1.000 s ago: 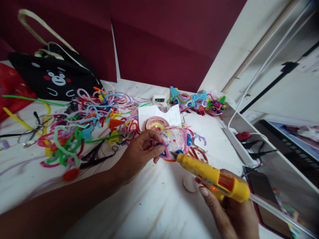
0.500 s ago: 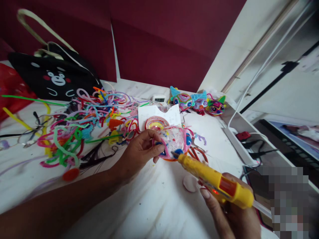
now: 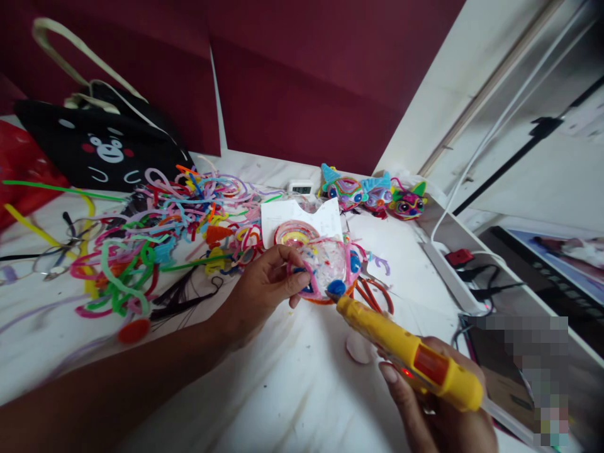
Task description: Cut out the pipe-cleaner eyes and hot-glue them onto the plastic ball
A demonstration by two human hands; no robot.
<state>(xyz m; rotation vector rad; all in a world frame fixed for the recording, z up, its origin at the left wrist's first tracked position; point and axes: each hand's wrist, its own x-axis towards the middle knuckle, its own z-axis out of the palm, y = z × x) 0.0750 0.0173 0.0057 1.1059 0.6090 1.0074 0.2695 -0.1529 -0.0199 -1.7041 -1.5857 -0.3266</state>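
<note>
My left hand (image 3: 267, 289) pinches the left rim of a round pipe-cleaner piece (image 3: 328, 267), whose pale back is speckled with colour and whose edge is pink, orange and blue. My right hand (image 3: 438, 409) grips a yellow glue gun (image 3: 410, 352) with a red panel. The gun's nozzle points up-left and sits at the lower edge of the piece, beside a blue spot. A clear glue stick sticks out of the gun's rear toward the lower right.
A tangle of coloured pipe cleaners (image 3: 155, 233) covers the left of the white table (image 3: 264, 390). A black bear bag (image 3: 101, 148) stands behind it. Three finished cat faces (image 3: 375, 192) sit at the back. A white card with a spiral disc (image 3: 297, 229), a power strip (image 3: 455, 274) and a phone (image 3: 495, 371) lie nearby.
The glue gun has slid slightly down and right, its nozzle now just off the piece's lower edge. My left hand has turned the piece a little, showing a blue spot at the bottom.
</note>
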